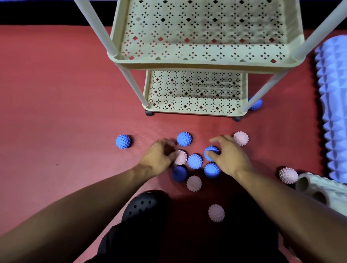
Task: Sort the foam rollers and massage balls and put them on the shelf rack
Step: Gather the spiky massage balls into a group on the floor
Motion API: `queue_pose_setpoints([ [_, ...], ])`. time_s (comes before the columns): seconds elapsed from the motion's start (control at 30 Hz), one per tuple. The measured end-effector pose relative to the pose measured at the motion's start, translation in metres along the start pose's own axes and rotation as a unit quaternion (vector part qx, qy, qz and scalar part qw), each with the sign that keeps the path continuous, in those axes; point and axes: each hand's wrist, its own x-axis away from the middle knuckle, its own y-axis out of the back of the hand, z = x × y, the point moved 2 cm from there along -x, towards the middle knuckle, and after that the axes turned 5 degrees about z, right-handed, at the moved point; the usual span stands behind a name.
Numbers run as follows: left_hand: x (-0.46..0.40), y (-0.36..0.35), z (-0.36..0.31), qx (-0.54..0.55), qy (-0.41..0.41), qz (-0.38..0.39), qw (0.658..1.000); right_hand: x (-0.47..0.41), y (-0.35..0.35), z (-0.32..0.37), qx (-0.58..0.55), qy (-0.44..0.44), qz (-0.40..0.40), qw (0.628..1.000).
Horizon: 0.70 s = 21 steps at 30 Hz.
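Several spiky massage balls, blue and pink, lie on the red mat in front of a cream shelf rack [201, 66]. My right hand [231, 157] grips a blue ball [210, 152] with thumb and fingers curled round it. My left hand [157, 156] has its fingers curled against a pink ball [181, 157]. Between the hands sit a blue ball [195, 161] and another blue ball [212, 170]. A blue foam roller [340, 105] lies at the right, with a grey roller [323, 191] below it.
Loose balls lie around: blue [123, 141] at the left, blue [184, 138], pink [241, 138], pink [287, 175], pink [194, 183], pink [216, 213], and blue [255, 104] behind the rack's leg. My black shoe [143, 204] is near the bottom.
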Motion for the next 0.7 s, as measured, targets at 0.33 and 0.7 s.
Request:
queue_pose_setpoints([
  [0.33, 0.012, 0.097, 0.064, -0.206, 0.036, -0.143, 0.967, -0.023, -0.033, 0.066, 0.164, 0.082, 0.139, 0.973],
  [0.7, 0.011, 0.085, 0.052, -0.055, -0.004, -0.185, 0.981, -0.023, -0.023, 0.055, 0.046, 0.079, 0.062, 0.994],
])
